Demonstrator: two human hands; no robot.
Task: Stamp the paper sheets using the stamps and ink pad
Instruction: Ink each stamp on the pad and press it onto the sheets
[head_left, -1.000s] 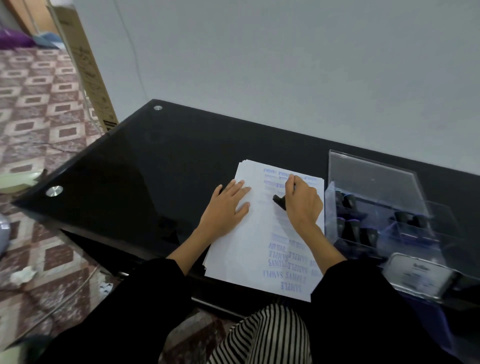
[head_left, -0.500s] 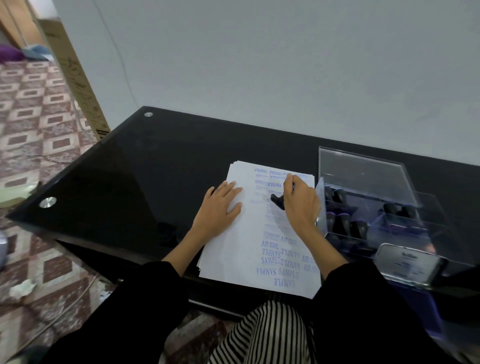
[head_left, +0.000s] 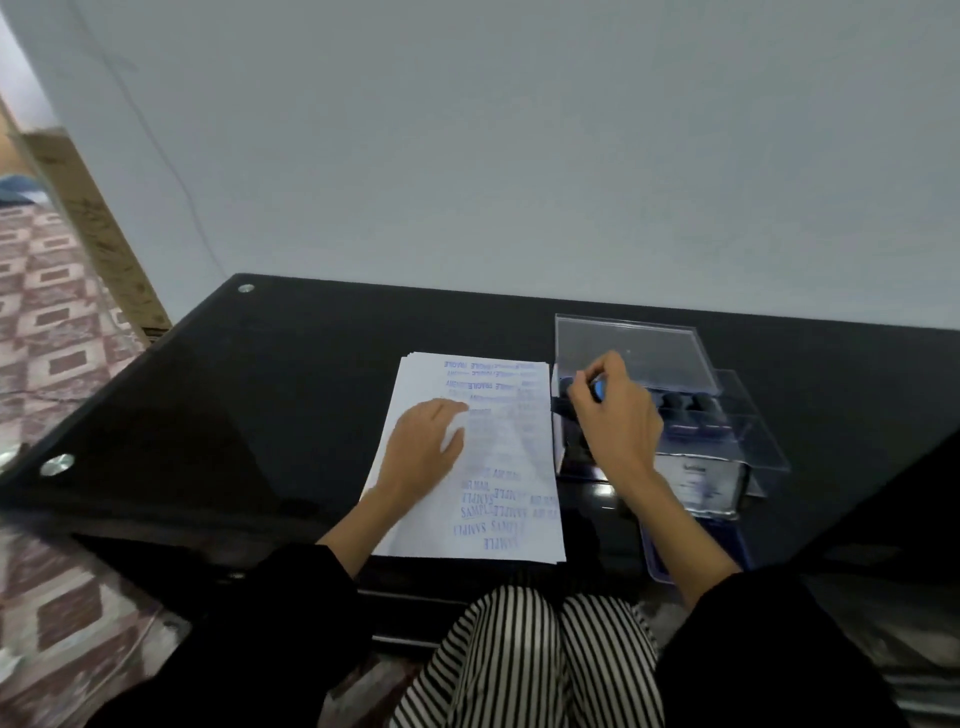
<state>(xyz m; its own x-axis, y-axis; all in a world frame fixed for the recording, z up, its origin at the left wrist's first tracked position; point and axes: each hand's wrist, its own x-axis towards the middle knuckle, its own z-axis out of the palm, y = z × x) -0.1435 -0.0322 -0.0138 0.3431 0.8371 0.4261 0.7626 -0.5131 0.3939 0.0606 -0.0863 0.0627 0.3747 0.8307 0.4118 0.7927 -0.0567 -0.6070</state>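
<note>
Inside clear case (head_left: 727, 415) dark stamps (head_left: 680, 402), right hand (head_left: 618, 415) fingers clamped on stamp (head_left: 563, 408), left hand (head_left: 421, 447) flat on sheets (head_left: 498, 457)

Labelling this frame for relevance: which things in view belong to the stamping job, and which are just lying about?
Job:
- paper sheets, left hand flat on them
- stamp held in right hand
- clear stamp case with more stamps
- ink pad tin, apparently; label blurred

Lying about:
- cardboard box leaning by the wall
- cable on the wall

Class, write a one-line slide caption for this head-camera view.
Left hand flat on stamped white paper sheets; right hand carries a black stamp over the clear plastic box.
</note>
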